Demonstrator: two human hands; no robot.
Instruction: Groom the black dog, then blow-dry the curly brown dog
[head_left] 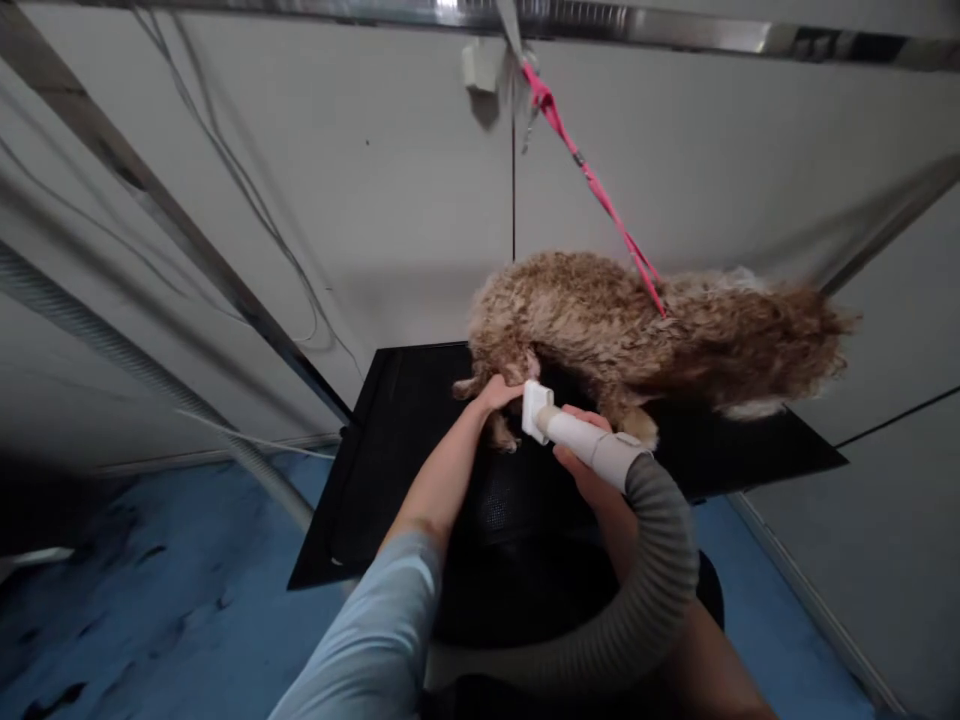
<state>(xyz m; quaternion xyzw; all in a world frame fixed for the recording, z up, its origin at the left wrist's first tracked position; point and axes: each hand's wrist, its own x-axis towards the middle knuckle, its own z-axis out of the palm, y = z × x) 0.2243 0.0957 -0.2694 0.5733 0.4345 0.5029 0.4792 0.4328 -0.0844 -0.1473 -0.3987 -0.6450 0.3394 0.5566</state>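
A curly brown dog (585, 310) stands on a black grooming table (397, 430), its head toward the right. My left hand (498, 393) is closed around one of its hind legs, with the paw (504, 437) showing below; the fingertips are partly hidden. In my right hand (589, 455) is the white dryer nozzle (592, 445), gripped from beneath. The nozzle's wide flat mouth (535, 411) points left, close beside my left hand and the leg. A ribbed grey hose (667, 540) runs from the nozzle down between my arms.
A pink leash (600, 195) links the dog's neck area to a metal bar (420, 14) above. A slanted metal post (180, 235) and another ribbed hose (135, 350) stand at left. Behind the table is a pale wall (405, 210); the floor (195, 590) is blue.
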